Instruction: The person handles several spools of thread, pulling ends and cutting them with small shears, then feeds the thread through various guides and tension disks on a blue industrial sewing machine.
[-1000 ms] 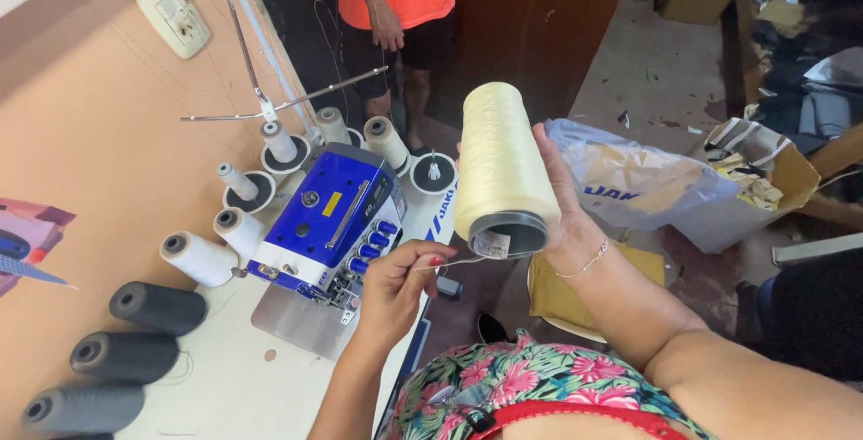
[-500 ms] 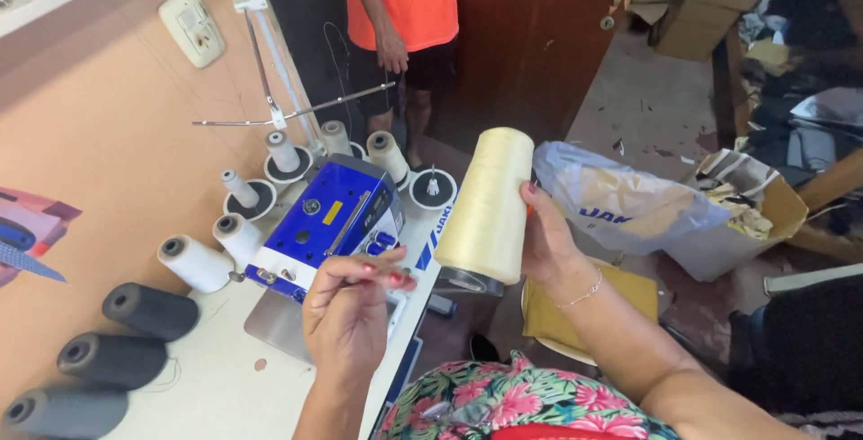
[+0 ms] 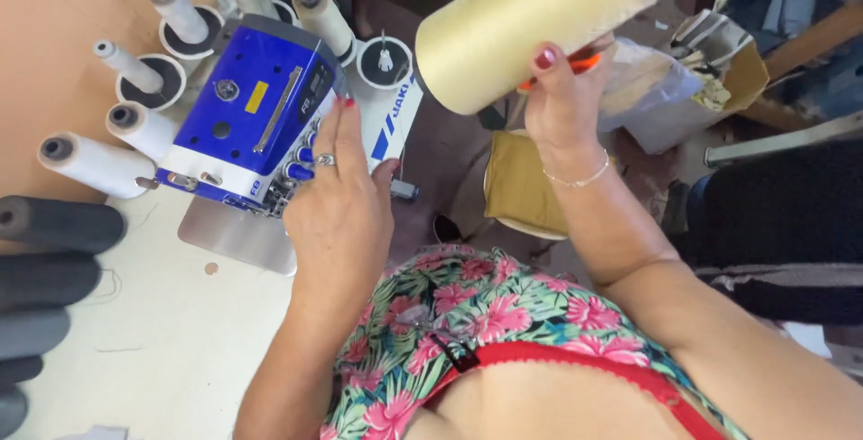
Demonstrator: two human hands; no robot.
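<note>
My right hand point(image 3: 564, 98) grips a large pale-yellow thread cone point(image 3: 530, 26), tilted on its side above the table's edge; something orange shows behind my fingers. My left hand point(image 3: 340, 202) lies flat, fingers together, on the right front of a blue and white sewing machine point(image 3: 256, 112). Just behind the machine, an empty spool holder with a bare pin point(image 3: 385, 58) stands below the cone's wide end. White thread cones point(image 3: 184, 13) stand on holders around the machine's back and left.
Dark grey thread cones point(image 3: 54, 224) lie at the left edge of the pale table point(image 3: 162, 341). A yellow-cushioned stool point(image 3: 521, 184) stands on the floor below. A plastic bag and a cardboard box point(image 3: 710, 71) sit at the right.
The view has closed in on the machine. My right hand tipped the yellow cone from upright onto its side. My left hand moved down onto the machine's front.
</note>
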